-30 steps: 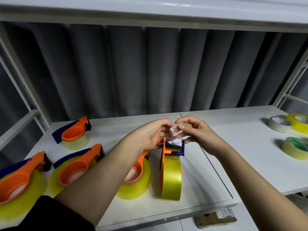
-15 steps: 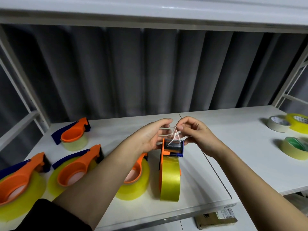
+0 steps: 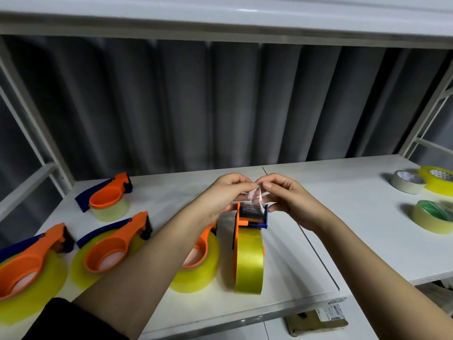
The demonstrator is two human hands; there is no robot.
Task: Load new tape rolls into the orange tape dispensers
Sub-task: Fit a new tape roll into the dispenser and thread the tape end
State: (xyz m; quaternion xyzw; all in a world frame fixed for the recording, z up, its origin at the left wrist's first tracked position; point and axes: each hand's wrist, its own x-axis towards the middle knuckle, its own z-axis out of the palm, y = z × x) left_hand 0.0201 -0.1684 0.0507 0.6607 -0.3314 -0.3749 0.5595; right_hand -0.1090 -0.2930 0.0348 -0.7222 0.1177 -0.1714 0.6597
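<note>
Two hands: we see our left hand (image 3: 221, 196) and right hand (image 3: 288, 198) meeting above the upright orange dispenser (image 3: 250, 238), fingertips pressed together on a crumpled clear tape end (image 3: 255, 193).
Tape end: it rises from the dispenser's head; where exactly it leaves the cutter is hard to make out.
Upright dispenser: loaded with a yellow roll (image 3: 249, 263), it stands on edge on the white table (image 3: 318, 241), near the front.
Hidden dispenser: our left forearm covers most of a loaded dispenser lying flat (image 3: 199, 263), just beside the upright one.
Left side: three more loaded dispensers lie flat, one at the back (image 3: 107, 197), one in the middle (image 3: 110, 251), and one (image 3: 27, 263) cut off by the frame edge.
Loose rolls: at far right we see a pale roll (image 3: 407, 184), a green-cored roll (image 3: 431, 217), and a yellow roll (image 3: 438, 179) cut off at the edge.
Below the table: a cardboard box (image 3: 316, 320) shows partly; its label is unreadable.
</note>
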